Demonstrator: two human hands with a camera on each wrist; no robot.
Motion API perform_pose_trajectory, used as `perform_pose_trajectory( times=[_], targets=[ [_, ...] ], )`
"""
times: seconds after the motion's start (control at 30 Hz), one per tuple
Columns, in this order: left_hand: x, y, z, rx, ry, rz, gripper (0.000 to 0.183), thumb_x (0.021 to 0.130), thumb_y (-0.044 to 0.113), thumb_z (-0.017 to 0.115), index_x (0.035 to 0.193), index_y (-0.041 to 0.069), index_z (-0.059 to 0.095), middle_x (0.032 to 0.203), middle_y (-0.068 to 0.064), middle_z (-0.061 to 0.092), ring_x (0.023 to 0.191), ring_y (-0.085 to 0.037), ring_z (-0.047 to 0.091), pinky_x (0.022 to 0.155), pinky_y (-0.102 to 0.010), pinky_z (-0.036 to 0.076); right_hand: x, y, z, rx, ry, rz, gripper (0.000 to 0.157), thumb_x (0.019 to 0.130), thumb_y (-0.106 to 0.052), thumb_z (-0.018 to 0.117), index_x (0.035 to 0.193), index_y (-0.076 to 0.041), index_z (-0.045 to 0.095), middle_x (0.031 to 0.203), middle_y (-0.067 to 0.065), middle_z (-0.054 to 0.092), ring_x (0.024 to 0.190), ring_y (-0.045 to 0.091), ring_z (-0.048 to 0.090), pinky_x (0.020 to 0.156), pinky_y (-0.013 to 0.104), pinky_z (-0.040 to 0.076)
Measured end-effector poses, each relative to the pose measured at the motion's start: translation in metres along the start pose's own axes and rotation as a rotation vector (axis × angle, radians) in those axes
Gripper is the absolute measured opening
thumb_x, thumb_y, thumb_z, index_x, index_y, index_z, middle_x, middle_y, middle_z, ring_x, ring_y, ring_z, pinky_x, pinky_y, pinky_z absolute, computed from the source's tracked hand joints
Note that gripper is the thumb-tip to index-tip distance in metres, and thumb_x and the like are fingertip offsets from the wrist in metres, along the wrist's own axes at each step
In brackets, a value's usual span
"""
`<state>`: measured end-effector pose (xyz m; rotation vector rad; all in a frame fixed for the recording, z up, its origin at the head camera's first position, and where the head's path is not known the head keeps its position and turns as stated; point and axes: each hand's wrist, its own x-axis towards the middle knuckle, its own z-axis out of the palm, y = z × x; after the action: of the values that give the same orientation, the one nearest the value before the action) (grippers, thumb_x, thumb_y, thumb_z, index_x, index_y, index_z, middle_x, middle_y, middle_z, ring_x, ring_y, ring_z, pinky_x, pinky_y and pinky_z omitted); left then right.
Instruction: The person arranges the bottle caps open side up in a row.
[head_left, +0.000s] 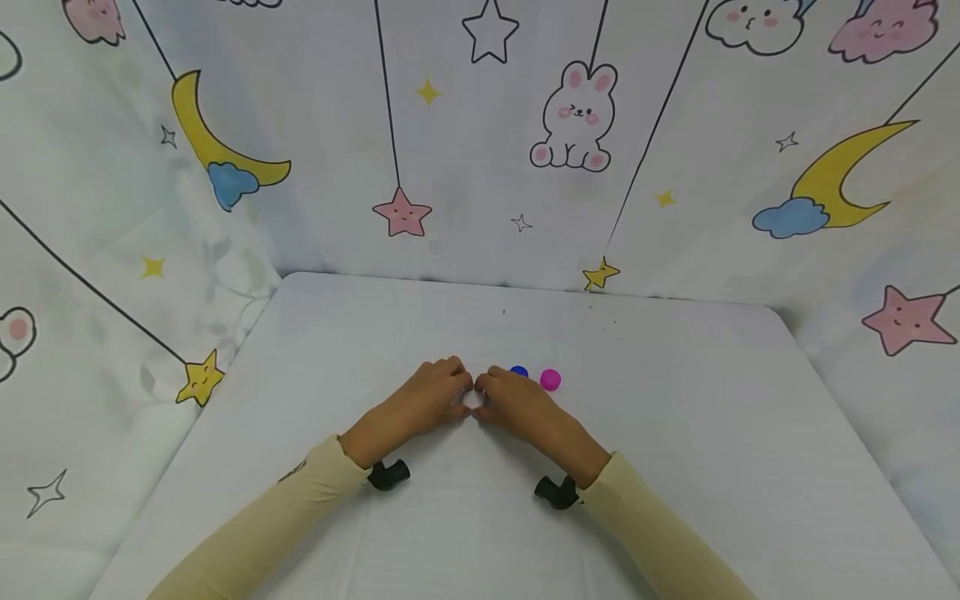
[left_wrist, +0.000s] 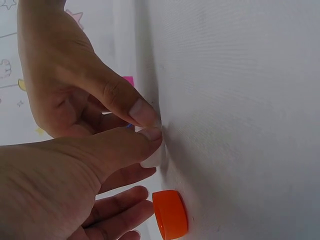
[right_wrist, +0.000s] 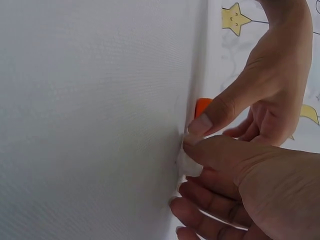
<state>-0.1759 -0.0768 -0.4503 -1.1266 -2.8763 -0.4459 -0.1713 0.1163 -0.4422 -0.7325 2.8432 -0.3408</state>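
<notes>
1. Head view: Over the middle of a white table (head_left: 675, 400), a person's left hand (head_left: 429, 396) and right hand (head_left: 522, 405) meet at the fingertips. A blue disc (head_left: 519, 370), partly hidden, and a pink disc (head_left: 551, 380) lie just beyond the right hand.
2. Left wrist view: The left thumb and a finger pinch a small white piece (left_wrist: 151, 159) between the two hands, down at the tabletop. An orange cap (left_wrist: 173, 215) sits near the other left fingers.
3. Right wrist view: The right thumb and a finger pinch the same white piece; the orange cap shows behind the left thumb.
</notes>
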Motion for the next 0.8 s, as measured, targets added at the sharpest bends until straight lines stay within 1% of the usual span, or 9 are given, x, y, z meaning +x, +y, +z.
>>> perform_pose_trajectory(
  times=[0.2,0.33,0.47,0.6,0.8],
  targets=[
    [-0.004,-0.002,-0.003,0.022,0.042,0.02,0.033,0.091,0.024,0.085,0.114,0.007,0.068,0.111,-0.008,0.061,0.096,-0.024,0.06,0.085,-0.042,0.052,-0.001,-0.001,-0.007,0.018,-0.02,-0.002,0.038,0.096,-0.033,0.08,0.124,-0.009,0.072,0.116,0.005,0.069,0.094,0.016,0.065,0.086,0.032,0.058],
    [-0.005,-0.004,-0.004,0.035,0.084,0.05,0.033,0.092,0.024,0.085,0.115,0.008,0.068,0.11,-0.008,0.061,0.092,-0.022,0.059,0.084,-0.04,0.053,-0.002,-0.001,-0.011,0.032,-0.007,-0.025,0.037,0.097,-0.033,0.079,0.123,-0.008,0.071,0.112,0.004,0.069,0.093,0.016,0.065,0.085,0.033,0.057],
    [-0.006,-0.006,-0.005,0.045,0.134,0.074,0.031,0.091,0.019,0.085,0.114,0.009,0.068,0.109,-0.007,0.061,0.087,-0.021,0.058,0.079,-0.036,0.053,-0.002,-0.002,-0.017,0.064,-0.003,-0.026,0.036,0.097,-0.032,0.079,0.122,-0.007,0.07,0.107,0.004,0.068,0.094,0.018,0.066,0.085,0.035,0.056],
    [-0.006,-0.008,-0.007,0.05,0.163,0.083,0.032,0.089,0.014,0.087,0.114,0.009,0.067,0.11,-0.007,0.061,0.085,-0.021,0.058,0.076,-0.032,0.053,-0.001,-0.001,-0.02,0.095,-0.008,-0.012,0.035,0.097,-0.031,0.078,0.121,-0.007,0.07,0.105,0.003,0.068,0.094,0.019,0.064,0.085,0.036,0.056],
    [-0.006,-0.008,-0.009,0.055,0.193,0.118,0.031,0.088,0.015,0.088,0.113,0.012,0.069,0.11,-0.006,0.061,0.087,-0.02,0.06,0.077,-0.031,0.053,0.0,-0.001,-0.021,0.115,-0.036,0.022,0.034,0.1,-0.033,0.073,0.121,-0.006,0.071,0.105,0.004,0.07,0.096,0.019,0.065,0.087,0.037,0.057]
  ],
)
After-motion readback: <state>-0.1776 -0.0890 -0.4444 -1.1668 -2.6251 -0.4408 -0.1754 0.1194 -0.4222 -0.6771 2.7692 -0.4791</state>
